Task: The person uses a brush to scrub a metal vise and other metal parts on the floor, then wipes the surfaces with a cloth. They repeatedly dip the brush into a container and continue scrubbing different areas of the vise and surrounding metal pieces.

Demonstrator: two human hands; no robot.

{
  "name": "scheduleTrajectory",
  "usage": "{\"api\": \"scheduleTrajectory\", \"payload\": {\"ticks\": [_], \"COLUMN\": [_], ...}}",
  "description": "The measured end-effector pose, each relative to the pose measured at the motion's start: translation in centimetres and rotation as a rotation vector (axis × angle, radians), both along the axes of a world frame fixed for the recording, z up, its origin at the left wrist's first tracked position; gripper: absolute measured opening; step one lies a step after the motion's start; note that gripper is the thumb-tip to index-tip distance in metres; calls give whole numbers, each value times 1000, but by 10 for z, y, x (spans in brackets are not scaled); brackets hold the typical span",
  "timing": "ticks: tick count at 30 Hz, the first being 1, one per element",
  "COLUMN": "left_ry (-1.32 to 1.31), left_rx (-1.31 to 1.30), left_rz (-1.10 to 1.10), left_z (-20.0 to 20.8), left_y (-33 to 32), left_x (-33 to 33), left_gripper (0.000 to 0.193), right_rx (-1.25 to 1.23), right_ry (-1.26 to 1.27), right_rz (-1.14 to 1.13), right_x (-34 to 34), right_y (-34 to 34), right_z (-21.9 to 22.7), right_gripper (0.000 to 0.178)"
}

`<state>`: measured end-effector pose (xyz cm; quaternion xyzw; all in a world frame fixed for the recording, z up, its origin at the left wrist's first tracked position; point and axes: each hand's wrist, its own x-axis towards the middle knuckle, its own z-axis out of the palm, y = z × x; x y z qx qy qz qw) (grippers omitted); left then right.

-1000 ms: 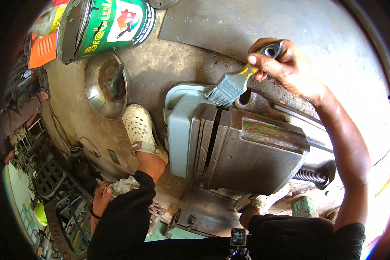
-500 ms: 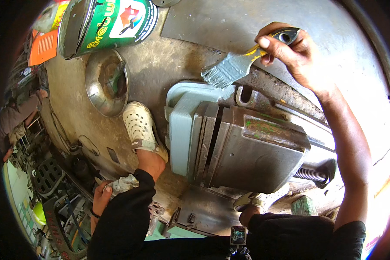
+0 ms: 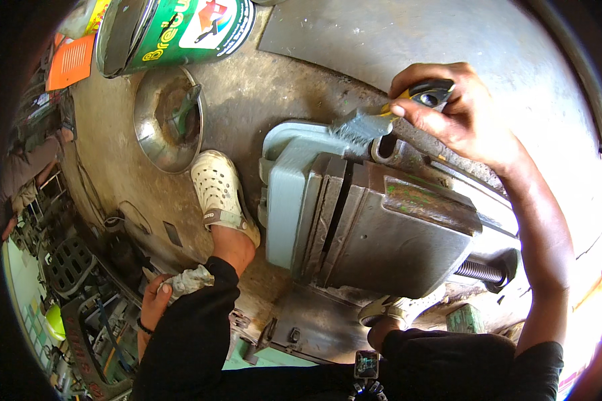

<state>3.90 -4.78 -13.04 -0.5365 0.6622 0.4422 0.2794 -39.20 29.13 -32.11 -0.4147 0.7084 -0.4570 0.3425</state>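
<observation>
My right hand [image 3: 463, 117] is closed around the handle of a paintbrush [image 3: 362, 127] loaded with grey-blue paint. Its bristles meet the upper edge of the painted end [image 3: 287, 200] of a large machine vise [image 3: 398, 234], beside a slotted lug. That end is coated grey-blue, while the jaws and body are bare dark metal with a green-stained recess on top. Low on the left, beside my knee, my left hand [image 3: 155, 304] grips a crumpled, paint-smeared rag [image 3: 190, 281].
A green paint can [image 3: 180, 37] stands at the upper left, above a round metal pan [image 3: 170, 120]. A flat metal sheet [image 3: 354, 40] lies beyond the vise. My clog-shod foot [image 3: 214, 187] is left of it. Metal parts and an orange object [image 3: 71, 62] fill the left side.
My right hand has lowered the brush, bringing its bristles down and slightly right onto the top of the painted end. My left hand still holds the rag in about the same place.
</observation>
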Motion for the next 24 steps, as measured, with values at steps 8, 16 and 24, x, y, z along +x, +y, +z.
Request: {"api": "scheduleTrajectory", "payload": {"ticks": [8, 16, 24], "left_ry": [280, 503, 524], "left_rx": [132, 185, 150], "left_rz": [491, 1015, 1080], "left_z": [-80, -181, -187], "left_y": [44, 94, 97], "left_x": [-50, -111, -110], "left_gripper": [61, 62, 64], "right_rx": [-155, -12, -81], "right_ry": [-88, -11, 6], "right_rz": [-107, 7, -49], "right_x": [-2, 0, -1], "right_y": [-5, -5, -6], "right_z": [3, -5, 11], "right_gripper": [23, 26, 25]}}
